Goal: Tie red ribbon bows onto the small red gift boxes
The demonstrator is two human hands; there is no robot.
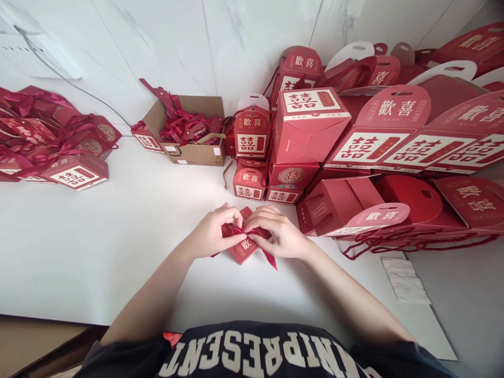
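A small red gift box [244, 253] with pale lettering lies on the white table in front of me, partly covered by both hands. A dark red ribbon [270, 260] crosses its top, and one loose tail hangs past the box's right side. My left hand [218, 231] pinches the ribbon at the middle of the box between thumb and fingertips. From the other side my right hand [277, 231] also pinches the ribbon there, its fingertips almost touching the left ones. The fingers partly hide the knot or loop.
A cardboard box [197, 153] full of red ribbons stands by the wall. Ribboned red boxes [74, 173] are heaped at the left. Larger red gift boxes [366, 147] are stacked at the right, with cord handles [378, 244] trailing. A white tissue [405, 280] lies at the right.
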